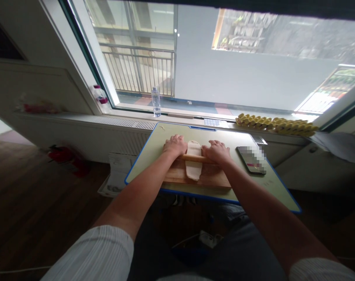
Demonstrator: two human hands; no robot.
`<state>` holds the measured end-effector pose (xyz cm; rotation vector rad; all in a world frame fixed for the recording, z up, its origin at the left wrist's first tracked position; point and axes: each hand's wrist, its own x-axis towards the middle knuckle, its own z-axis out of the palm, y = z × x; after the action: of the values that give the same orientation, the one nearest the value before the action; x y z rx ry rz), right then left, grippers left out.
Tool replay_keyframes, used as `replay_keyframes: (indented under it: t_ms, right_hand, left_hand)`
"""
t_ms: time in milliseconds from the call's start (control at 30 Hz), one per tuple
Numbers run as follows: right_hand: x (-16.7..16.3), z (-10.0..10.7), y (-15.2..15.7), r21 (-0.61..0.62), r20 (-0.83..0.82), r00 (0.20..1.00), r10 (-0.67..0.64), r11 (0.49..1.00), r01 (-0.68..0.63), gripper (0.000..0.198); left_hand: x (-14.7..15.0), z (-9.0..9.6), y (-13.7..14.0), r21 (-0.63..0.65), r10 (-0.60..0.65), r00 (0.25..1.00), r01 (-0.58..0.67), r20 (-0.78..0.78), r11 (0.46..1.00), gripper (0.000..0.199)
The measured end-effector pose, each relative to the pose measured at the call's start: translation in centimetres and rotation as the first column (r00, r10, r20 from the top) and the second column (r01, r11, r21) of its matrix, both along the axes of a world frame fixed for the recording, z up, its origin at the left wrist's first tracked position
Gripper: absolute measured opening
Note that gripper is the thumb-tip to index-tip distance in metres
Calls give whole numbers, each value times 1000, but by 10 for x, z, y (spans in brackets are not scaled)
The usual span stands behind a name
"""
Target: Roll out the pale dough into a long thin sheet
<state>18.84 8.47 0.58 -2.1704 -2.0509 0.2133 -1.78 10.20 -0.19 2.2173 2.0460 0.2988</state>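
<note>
A wooden rolling pin (pixel 198 158) lies crosswise over a long, flattened strip of pale dough (pixel 193 171). My left hand (pixel 175 146) is closed over the pin's left end, and my right hand (pixel 217 151) is closed over its right end. The dough stretches out both in front of and behind the pin, on a wooden board (pixel 215 180). My hands and forearms cover parts of the board and both ends of the pin.
The board sits on a small blue-edged table (pixel 149 156). A phone (pixel 252 160) lies to the right. Along the windowsill stand a water bottle (pixel 156 102), another bottle (pixel 100 95) and yellow egg cartons (pixel 275 124). A red fire extinguisher (pixel 67 159) is at floor level, left.
</note>
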Motion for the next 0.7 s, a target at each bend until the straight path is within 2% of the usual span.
replay_keyframes:
  t_ms: [200, 533, 700]
  right_hand:
    - [1, 2, -11, -32, -16, 1000, -5, 999, 4, 65]
    - [-2, 9, -39, -15, -12, 999, 34, 999, -34, 62]
    - [-3, 6, -51, -24, 12, 1000, 20, 1000, -20, 67]
  left_hand:
    - [0, 7, -12, -54, 9, 1000, -9, 1, 999, 49]
    - [0, 7, -35, -18, 19, 1000, -19, 19, 1000, 50]
    - [-1, 3, -45, 9, 28, 999, -29, 16, 1000, 50]
